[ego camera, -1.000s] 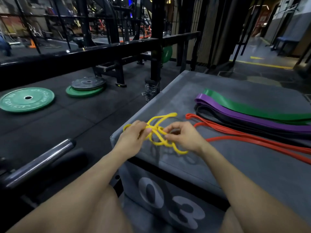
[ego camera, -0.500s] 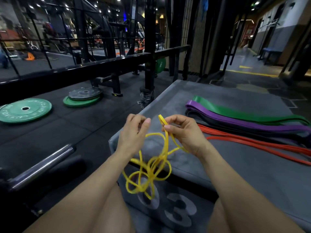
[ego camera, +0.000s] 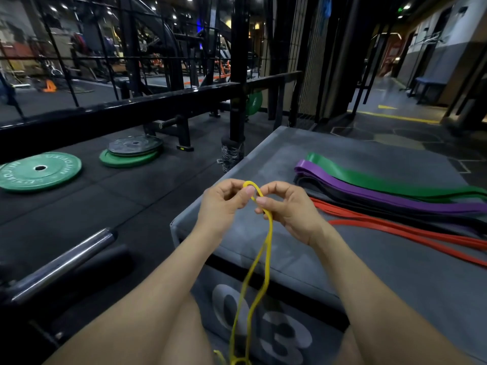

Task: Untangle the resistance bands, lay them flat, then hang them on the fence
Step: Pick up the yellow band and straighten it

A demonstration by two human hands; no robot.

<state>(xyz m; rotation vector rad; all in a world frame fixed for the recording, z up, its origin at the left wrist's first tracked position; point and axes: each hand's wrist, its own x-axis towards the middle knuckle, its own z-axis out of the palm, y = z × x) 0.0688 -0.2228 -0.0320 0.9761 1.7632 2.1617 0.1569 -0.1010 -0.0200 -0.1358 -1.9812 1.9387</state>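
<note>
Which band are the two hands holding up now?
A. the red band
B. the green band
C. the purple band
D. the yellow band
D: the left hand and right hand pinch the top of the yellow band, which hangs down; the other bands lie on the box.

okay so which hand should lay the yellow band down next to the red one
Probably the right hand: it pinches the yellow band and is nearer the red band. The left hand is farther away.

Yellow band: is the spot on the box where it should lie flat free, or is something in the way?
Nothing visible blocks it. The yellow band hangs from both hands over the box's near corner, which is bare; the red band lies further right.
</note>
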